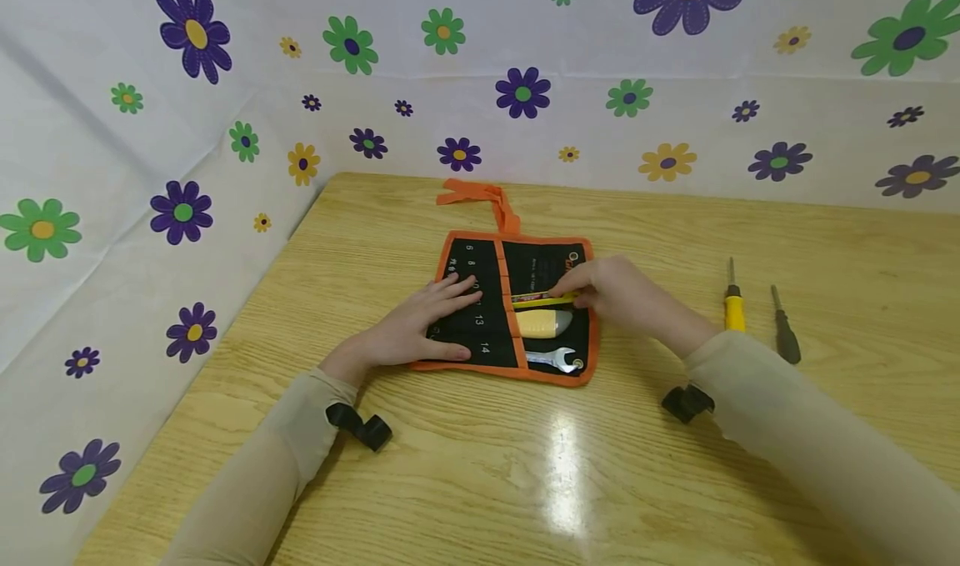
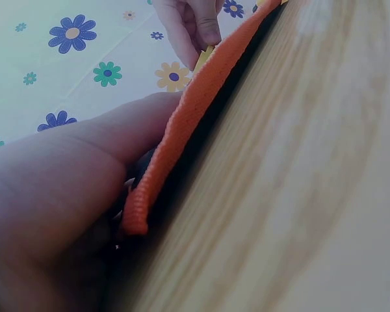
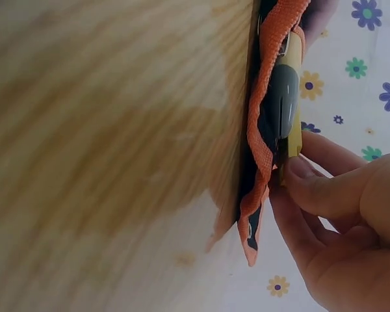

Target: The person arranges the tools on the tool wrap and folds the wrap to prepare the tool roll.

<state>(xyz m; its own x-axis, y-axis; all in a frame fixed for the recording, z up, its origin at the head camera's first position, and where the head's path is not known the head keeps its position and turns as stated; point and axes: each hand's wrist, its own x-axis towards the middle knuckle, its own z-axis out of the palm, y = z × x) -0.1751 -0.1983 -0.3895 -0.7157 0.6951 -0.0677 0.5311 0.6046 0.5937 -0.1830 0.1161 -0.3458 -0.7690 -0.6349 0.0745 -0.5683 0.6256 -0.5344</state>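
A black tool pouch [image 1: 491, 257] with orange trim lies unrolled on the table, its numbered pocket flap at the left. My left hand [image 1: 427, 320] rests on that flap with fingers spread. Over the right half, my right hand [image 1: 611, 291] pinches the end of a slim yellow tool [image 1: 536, 303] between thumb and fingers; its other end sits in a pocket. In the right wrist view, the yellow tool [image 3: 294, 140] lies beside a cream handle with a grey end [image 3: 286, 97]. Below the cream handle [image 1: 536, 324] in the head view, an open-ended wrench [image 1: 555, 358] pokes out of its pocket.
To the right lie a yellow-handled screwdriver [image 1: 734, 309] and a dark-handled screwdriver [image 1: 786, 337] on the wooden table [image 1: 450, 466]. An orange tie strap [image 1: 480, 192] trails from the pouch's far edge. Flower-printed cloth [image 1: 480, 66] hangs behind and at the left.
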